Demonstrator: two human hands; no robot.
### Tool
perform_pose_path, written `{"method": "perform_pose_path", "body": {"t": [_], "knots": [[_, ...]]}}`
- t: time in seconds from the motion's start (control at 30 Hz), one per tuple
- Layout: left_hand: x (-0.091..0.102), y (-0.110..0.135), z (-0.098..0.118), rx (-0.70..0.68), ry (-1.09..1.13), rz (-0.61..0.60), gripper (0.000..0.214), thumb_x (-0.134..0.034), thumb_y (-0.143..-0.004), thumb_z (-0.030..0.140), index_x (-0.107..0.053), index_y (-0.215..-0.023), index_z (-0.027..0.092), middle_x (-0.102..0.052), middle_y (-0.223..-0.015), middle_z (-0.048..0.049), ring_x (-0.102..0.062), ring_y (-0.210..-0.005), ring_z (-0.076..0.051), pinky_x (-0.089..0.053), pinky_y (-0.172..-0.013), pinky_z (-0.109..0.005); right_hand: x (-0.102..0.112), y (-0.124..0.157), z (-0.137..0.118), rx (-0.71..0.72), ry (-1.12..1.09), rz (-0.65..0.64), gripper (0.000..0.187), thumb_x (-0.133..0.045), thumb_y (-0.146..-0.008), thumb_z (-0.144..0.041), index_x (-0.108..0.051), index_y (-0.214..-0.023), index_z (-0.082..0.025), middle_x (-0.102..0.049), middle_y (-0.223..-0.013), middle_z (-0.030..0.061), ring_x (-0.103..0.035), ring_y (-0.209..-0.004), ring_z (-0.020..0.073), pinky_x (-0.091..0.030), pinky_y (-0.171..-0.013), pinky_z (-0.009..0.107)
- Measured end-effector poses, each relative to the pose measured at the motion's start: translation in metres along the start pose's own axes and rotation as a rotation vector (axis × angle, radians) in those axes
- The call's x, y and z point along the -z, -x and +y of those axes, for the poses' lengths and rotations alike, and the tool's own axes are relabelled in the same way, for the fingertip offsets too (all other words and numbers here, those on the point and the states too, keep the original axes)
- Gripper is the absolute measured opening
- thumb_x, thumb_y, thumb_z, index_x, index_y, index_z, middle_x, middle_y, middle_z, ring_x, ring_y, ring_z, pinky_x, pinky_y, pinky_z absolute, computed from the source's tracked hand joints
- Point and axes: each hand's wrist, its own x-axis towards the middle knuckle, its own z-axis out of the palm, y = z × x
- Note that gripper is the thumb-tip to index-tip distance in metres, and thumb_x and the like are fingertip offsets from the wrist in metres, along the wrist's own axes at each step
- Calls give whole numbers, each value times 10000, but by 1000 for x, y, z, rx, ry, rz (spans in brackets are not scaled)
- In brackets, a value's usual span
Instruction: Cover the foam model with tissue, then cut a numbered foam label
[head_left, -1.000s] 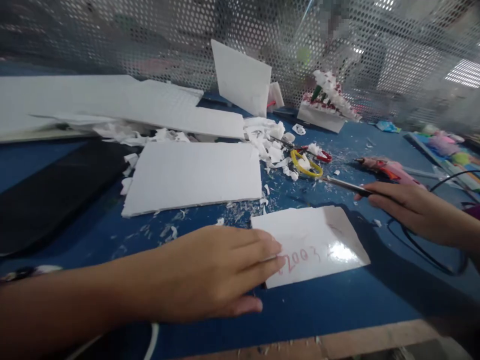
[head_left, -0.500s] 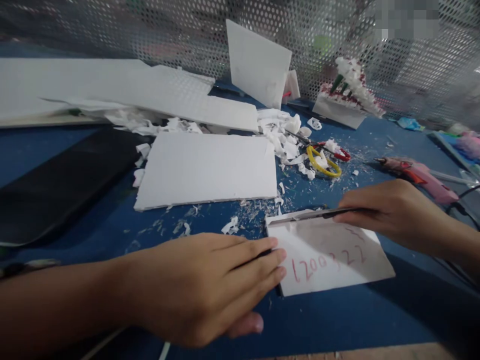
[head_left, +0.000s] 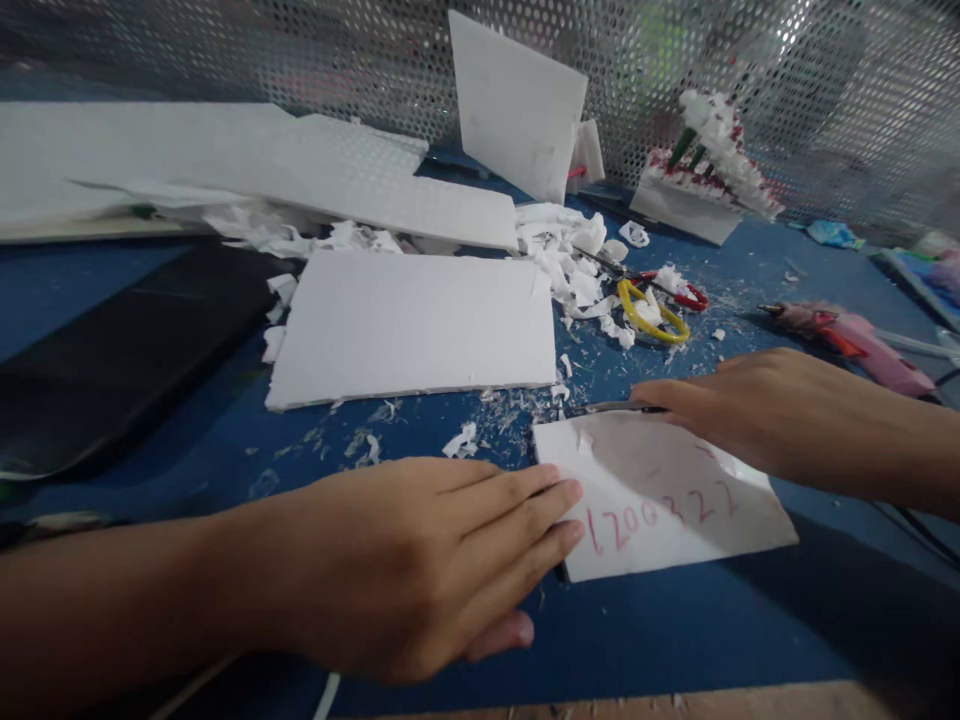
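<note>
Right hand (head_left: pixel 772 415), gripping the slim metal blade (head_left: pixel 616 407), had shifted to the far edge of the red-numbered, white rectangular board (head_left: pixel 660 480). Left hand (head_left: pixel 427 560), apart, pressed its left edge; open room lay towards the blue desk's (head_left: pixel 675 630) front edge.

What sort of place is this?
Probably a craft corner or small workshop: I see scissors, what looks like a pink glue gun, and lots of white scraps scattered about.

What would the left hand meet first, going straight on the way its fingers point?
Most likely the numbered white card: the left hand seems to touch its left edge.
</note>
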Motion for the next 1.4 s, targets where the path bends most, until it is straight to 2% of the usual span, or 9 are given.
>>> {"method": "perform_pose_path", "body": {"t": [0.1,0.3,0.4,0.53,0.67,0.83,1.1,1.27,1.4], "knots": [[0,-2,-1,-63,-95,-19,424,-335,-993,259,-737,-1087,163,-704,-1138,-104,-698,-1050,-236,-631,-776,-291,1,-2,1,30,-40,10,223,-352,-878,-135,-559,-885,-217,-674,-698,27,-561,-496,154,-214,-470,272],[-3,-1,0,-16,-47,16,409,-349,-990,240,-731,-1103,146,-699,-1157,-122,-692,-1064,-242,-627,-802,-308,-2,-5,-6,57,-43,-20,166,-377,-863,-113,-446,-757,-221,-559,-561,-20,-441,-401,126,-134,-429,262],[-3,0,-1,-24,-16,28,369,-397,-978,254,-730,-1106,158,-701,-1149,-113,-697,-1053,-237,-632,-793,-299,-1,-7,-7,95,17,-25,149,-382,-859,-136,-503,-838,-220,-595,-584,-16,-485,-402,141,-137,-404,265],[-1,-1,-2,-28,-44,22,391,-367,-980,238,-736,-1090,167,-705,-1139,-103,-700,-1048,-230,-631,-797,-299,2,-10,-8,147,105,-38,307,-413,-812,-124,-563,-1056,-235,-695,-731,8,-572,-448,161,-163,-381,269],[-2,-3,-1,-104,-175,19,420,-337,-979,214,-740,-1067,131,-710,-1123,-95,-717,-1001,-228,-634,-748,-275,2,-9,-11,176,160,6,335,-476,-762,-98,-577,-1056,-223,-680,-682,2,-565,-414,158,-176,-363,271],[-8,2,1,-53,-199,86,344,-425,-971,236,-724,-1095,119,-728,-1118,-93,-701,-1037,-208,-600,-822,-263,3,-4,-15,215,260,98,377,-499,-716,-37,-552,-1049,-207,-629,-611,-31,-541,-387,144,-176,-367,257],[-8,1,5,5,-158,123,372,-364,-987,189,-720,-1082,135,-730,-1128,-43,-696,-1033,-169,-563,-837,-244,2,-1,-17,225,282,218,305,-319,-825,-17,-478,-1005,-206,-580,-569,-42,-526,-372,155,-194,-379,278],[-10,-1,7,70,-71,138,403,-320,-987,145,-713,-1074,137,-727,-1154,-10,-702,-969,-118,-550,-792,-202,-2,1,-21,192,318,228,357,-225,-870,-9,-395,-1104,-218,-624,-651,-34,-551,-399,172,-191,-390,299],[-13,-1,8,95,-90,152,421,-293,-999,151,-703,-1092,142,-733,-1136,3,-700,-980,-109,-548,-797,-199,1,4,-29,207,336,198,316,-258,-900,-31,-404,-1140,-174,-607,-639,-30,-552,-416,155,-223,-419,303]]}}
